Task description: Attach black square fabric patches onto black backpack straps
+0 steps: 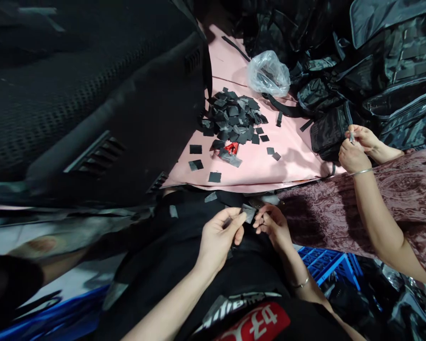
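Above my lap, my left hand (218, 239) pinches a small dark grey square patch (249, 213) between thumb and fingers. My right hand (274, 227) is just right of the patch, fingers loosely bent and apart, with nothing visible in them. Whether its fingertips touch the patch's edge I cannot tell. Ahead, a heap of similar black squares (234, 116) is piled on the pink tabletop (266, 168). A few loose squares (215, 177) lie nearer the front edge, and a red object (231, 148) is partly covered by pieces. Scraps (210, 196) rest on my dark clothing.
A large black bag (156, 113) fills the left side. A clear plastic bag (269, 73) stands behind the heap. Camouflage backpacks (408, 52) crowd the back right. At right, a co-worker's hands (357, 149) hold something small. A blue crate (330, 265) sits below.
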`<action>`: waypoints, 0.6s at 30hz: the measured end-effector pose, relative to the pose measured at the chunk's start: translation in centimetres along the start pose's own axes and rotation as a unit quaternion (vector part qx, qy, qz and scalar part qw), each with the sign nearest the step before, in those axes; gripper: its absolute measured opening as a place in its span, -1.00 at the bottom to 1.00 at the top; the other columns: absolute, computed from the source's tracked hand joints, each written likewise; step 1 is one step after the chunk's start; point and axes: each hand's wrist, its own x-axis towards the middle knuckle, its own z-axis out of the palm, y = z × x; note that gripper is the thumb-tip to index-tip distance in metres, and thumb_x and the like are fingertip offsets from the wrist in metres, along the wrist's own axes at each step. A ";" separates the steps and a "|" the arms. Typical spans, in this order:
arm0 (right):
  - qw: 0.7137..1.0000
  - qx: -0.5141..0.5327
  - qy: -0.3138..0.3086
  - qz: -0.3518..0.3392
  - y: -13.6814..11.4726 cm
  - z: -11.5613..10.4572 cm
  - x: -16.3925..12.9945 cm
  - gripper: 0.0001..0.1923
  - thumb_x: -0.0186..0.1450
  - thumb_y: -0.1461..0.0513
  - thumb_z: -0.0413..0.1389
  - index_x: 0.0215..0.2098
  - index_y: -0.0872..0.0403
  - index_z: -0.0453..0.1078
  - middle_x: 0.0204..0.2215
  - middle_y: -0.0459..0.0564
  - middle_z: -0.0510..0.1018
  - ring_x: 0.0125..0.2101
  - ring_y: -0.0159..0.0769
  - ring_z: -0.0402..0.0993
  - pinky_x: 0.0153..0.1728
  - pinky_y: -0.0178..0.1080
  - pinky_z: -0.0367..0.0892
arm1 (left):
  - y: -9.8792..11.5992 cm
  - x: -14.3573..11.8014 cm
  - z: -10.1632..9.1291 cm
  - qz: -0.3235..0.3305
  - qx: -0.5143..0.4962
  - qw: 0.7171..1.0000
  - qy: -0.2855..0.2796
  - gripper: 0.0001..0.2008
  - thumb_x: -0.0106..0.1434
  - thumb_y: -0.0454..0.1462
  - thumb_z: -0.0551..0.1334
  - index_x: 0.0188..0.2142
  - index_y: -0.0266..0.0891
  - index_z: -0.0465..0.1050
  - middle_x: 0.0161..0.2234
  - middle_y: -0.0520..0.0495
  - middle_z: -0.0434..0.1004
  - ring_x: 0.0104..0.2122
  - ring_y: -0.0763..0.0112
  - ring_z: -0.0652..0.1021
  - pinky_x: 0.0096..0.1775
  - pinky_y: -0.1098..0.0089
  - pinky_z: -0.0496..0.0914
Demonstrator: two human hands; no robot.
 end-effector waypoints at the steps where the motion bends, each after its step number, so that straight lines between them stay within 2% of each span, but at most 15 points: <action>1: 0.999 0.009 -0.038 0.004 -0.3 0.5 -0.2 -0.65 0.16 0.09 0.13 -0.22 0.15 0.21 -0.42 -0.04 0.31 -0.49 -0.47 0.31 -0.55 -0.39 0.27 | -0.3 -0.1 -0.1 0.020 0.042 0.999 -0.005 -0.68 0.09 -0.11 0.28 -0.38 -0.35 0.31 -0.73 0.10 0.15 -0.71 0.64 0.17 -0.59 0.56 0.07; 3: 0.997 -0.010 -0.081 -0.006 -1.0 1.2 -0.5 -0.68 0.18 0.12 0.12 -0.19 0.13 0.24 -0.43 -0.07 0.27 -0.52 -0.51 0.24 -0.57 -0.42 0.23 | -0.7 -0.1 -0.4 0.039 0.113 0.993 -0.017 -0.70 0.14 -0.10 0.21 -0.40 -0.35 0.31 -0.73 0.09 0.17 -0.70 0.62 0.17 -0.58 0.54 0.09; 4: 0.996 -0.043 -0.078 -0.018 -1.2 1.4 -0.5 -0.69 0.18 0.12 0.12 -0.18 0.13 0.26 -0.46 -0.08 0.25 -0.56 -0.54 0.20 -0.60 -0.43 0.18 | -0.9 0.0 -0.6 0.042 0.143 0.989 -0.018 -0.69 0.16 -0.09 0.19 -0.41 -0.34 0.32 -0.73 0.08 0.17 -0.70 0.61 0.17 -0.58 0.53 0.09; 7: 0.986 -0.153 -0.034 -0.054 -1.4 1.9 -0.3 -0.72 0.20 0.12 0.09 -0.27 0.19 0.29 -0.59 -0.13 0.22 -0.67 -0.59 0.09 -0.64 -0.45 0.03 | -1.2 0.4 -1.0 0.046 0.219 0.975 -0.006 -0.64 0.16 -0.03 0.14 -0.42 -0.34 0.36 -0.72 0.06 0.16 -0.68 0.58 0.18 -0.60 0.51 0.07; 9: 0.979 -0.196 -0.017 -0.060 -1.3 2.0 -0.1 -0.71 0.20 0.11 0.07 -0.36 0.22 0.29 -0.68 -0.14 0.20 -0.68 -0.58 0.08 -0.63 -0.44 0.01 | -1.3 0.6 -1.1 0.056 0.251 0.966 0.015 -0.60 0.16 0.00 0.11 -0.44 -0.33 0.37 -0.72 0.05 0.17 -0.68 0.57 0.19 -0.59 0.51 0.09; 11: 0.976 -0.211 0.012 -0.050 -1.2 1.8 0.3 -0.69 0.17 0.09 0.09 -0.40 0.22 0.26 -0.72 -0.14 0.21 -0.69 -0.56 0.10 -0.63 -0.43 0.01 | -1.4 0.9 -1.3 0.065 0.255 0.964 0.043 -0.59 0.17 0.02 0.10 -0.44 -0.33 0.38 -0.69 0.03 0.22 -0.67 0.56 0.22 -0.58 0.51 0.13; 14: 0.979 -0.182 0.089 -0.014 -1.0 1.2 0.7 -0.65 0.09 0.05 0.13 -0.45 0.19 0.21 -0.74 -0.16 0.18 -0.73 -0.55 0.06 -0.68 -0.43 -0.05 | -1.3 1.2 -1.7 0.060 0.212 0.973 0.068 -0.58 0.14 0.04 0.12 -0.41 -0.32 0.36 -0.57 0.00 0.31 -0.66 0.59 0.22 -0.60 0.52 0.11; 16: 0.976 -0.189 0.106 -0.002 -0.9 0.6 0.8 -0.66 0.06 0.04 0.13 -0.49 0.17 0.21 -0.72 -0.14 0.19 -0.71 -0.55 0.06 -0.67 -0.43 -0.05 | -1.2 1.4 -1.8 0.048 0.188 0.980 0.038 -0.56 0.14 0.06 0.11 -0.44 -0.33 0.32 -0.55 0.00 0.30 -0.66 0.61 0.19 -0.61 0.53 0.07; 18: 0.966 -0.242 0.089 -0.026 -0.9 0.3 0.7 -0.69 0.08 0.06 0.11 -0.51 0.16 0.26 -0.68 -0.11 0.21 -0.66 -0.55 0.10 -0.62 -0.42 0.01 | -1.1 1.3 -1.7 0.041 0.193 0.980 -0.014 -0.57 0.11 0.05 0.14 -0.38 -0.33 0.35 -0.50 -0.01 0.32 -0.63 0.60 0.21 -0.59 0.54 0.10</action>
